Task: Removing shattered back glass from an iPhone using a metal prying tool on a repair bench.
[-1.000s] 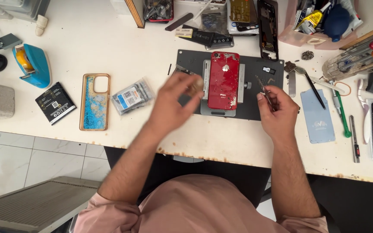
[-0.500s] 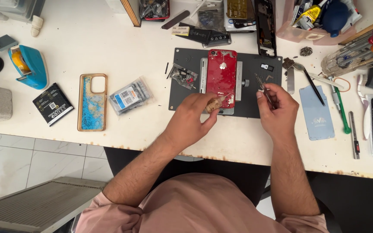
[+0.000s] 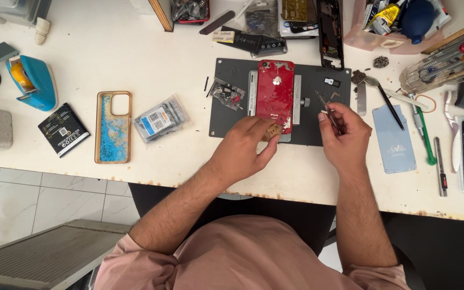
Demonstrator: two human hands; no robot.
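On the white worktop point(image 3: 108, 48) we see a clear plastic packet with a blue label point(image 3: 160, 120) left of the dark grey mat point(image 3: 226, 115), a small black box point(image 3: 63, 129) further left. The red phone back point(image 3: 275, 95) lies scuffed on the mat. Our left hand point(image 3: 245, 147) pinches a brown lump point(image 3: 271, 131) at its near edge; our right hand point(image 3: 345, 134) pinches thin metal tweezers point(image 3: 326, 107).

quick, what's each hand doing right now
Left hand: closed, pinching a small brown object at the lower end of the red phone.
Right hand: closed on thin metal tweezers.
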